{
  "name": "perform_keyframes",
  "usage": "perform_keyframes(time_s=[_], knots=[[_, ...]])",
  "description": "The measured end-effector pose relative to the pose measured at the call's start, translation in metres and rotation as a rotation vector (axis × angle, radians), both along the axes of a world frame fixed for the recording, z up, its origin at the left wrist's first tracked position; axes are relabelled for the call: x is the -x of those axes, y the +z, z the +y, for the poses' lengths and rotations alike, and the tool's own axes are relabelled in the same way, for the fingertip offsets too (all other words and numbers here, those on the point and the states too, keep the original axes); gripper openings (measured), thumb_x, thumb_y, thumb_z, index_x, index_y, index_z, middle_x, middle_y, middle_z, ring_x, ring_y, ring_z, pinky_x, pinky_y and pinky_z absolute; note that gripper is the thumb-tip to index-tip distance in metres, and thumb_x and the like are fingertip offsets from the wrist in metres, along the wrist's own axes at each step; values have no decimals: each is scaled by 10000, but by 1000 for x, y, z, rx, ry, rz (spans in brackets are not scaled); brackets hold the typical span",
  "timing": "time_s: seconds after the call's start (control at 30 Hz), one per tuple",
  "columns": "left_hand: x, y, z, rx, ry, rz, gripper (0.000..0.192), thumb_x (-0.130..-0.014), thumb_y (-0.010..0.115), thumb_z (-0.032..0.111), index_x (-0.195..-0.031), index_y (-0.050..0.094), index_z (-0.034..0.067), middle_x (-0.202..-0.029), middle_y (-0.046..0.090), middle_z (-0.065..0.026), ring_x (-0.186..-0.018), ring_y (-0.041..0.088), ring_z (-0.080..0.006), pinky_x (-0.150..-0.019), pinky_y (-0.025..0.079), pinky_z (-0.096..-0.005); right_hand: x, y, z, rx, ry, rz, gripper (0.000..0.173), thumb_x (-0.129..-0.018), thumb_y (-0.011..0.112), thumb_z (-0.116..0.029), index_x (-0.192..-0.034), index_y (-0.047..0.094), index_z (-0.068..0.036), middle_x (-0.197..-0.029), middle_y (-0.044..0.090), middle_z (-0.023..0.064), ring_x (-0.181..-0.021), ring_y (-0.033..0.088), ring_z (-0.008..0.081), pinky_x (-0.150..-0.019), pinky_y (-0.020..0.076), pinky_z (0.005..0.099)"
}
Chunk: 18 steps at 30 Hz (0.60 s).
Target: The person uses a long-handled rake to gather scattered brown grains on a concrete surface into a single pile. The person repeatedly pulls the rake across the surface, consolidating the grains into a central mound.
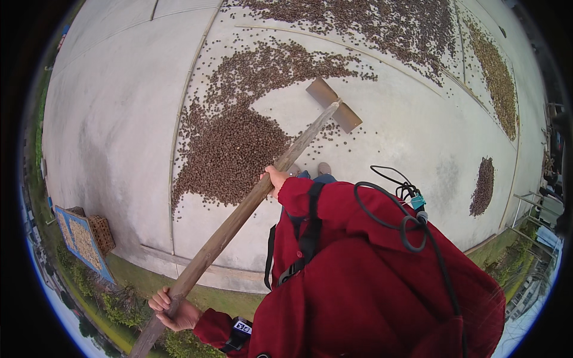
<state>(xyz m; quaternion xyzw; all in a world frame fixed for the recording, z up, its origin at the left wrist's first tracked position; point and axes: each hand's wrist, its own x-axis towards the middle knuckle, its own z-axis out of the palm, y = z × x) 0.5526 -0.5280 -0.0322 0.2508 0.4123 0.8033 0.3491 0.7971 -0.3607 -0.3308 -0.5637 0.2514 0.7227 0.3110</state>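
Note:
A wooden grain rake lies diagonally across the view, its long, thick handle [237, 218] running from lower left to upper right. The rake's flat board head [334, 104] rests on or just above the concrete. My right hand [276, 180] grips the middle of the handle near my waist. Farther back along it, at lower left, my left hand [175, 309] curls around the pole. A heap of round brown nuts or seeds [233, 154] lies on the concrete, left of my shoes [324, 168]. Part of the heap is hidden behind the handle.
A thin bamboo pole [175, 134] borders the heap's left side; another [340, 43] lies beyond. More nuts [358, 18] spread farther off. A paler strip [497, 78] and a small pile [482, 187] lie right. A woven basket [101, 233] stands behind a blue-edged tray [67, 223].

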Motion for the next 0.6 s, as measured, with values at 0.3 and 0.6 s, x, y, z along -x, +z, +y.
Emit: perform_keyframes(time_s=[0.3, 0.6], knots=[[-122, -30, 102, 61, -495, -61, 239, -789, 605, 153, -731, 375, 130, -640, 373, 14, -649, 398, -129, -827, 341, -333, -184, -51, -33, -14, -386, -62, 146, -790, 516, -187, -860, 481, -63, -706, 537, 78, -699, 555, 250, -689, 477, 464], [-225, -46, 121, 123, -726, -23, 209, -747, 597, 147, -729, 390, 123, -632, 405, -6, -657, 418, -148, -813, 347, -353, -287, -60, -80, 14, -580, -6, 129, -755, 554, -125, -789, 445, -66, -682, 508, 54, -629, 533, 210, -646, 497, 392]])
